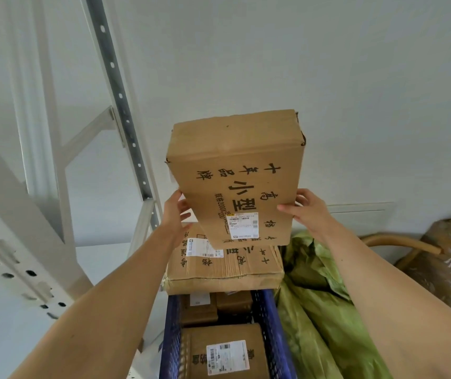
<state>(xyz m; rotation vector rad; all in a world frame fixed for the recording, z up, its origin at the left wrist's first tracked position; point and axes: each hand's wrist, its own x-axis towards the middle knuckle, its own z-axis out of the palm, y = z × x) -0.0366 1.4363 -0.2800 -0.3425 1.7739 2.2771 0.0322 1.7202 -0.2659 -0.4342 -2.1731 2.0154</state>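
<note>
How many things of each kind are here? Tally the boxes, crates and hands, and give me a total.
Cardboard boxes: 5 (held box, box beneath it, boxes in the crate)
Blue crate: 1
Hands: 2 (left hand, right hand)
Total: 8

Upper box (235, 170) over flat box (224, 269), which lies across basket (269, 324). Rack (120, 97) at 9 o'clock; sheeting (314, 310) at 4 o'clock.
</note>
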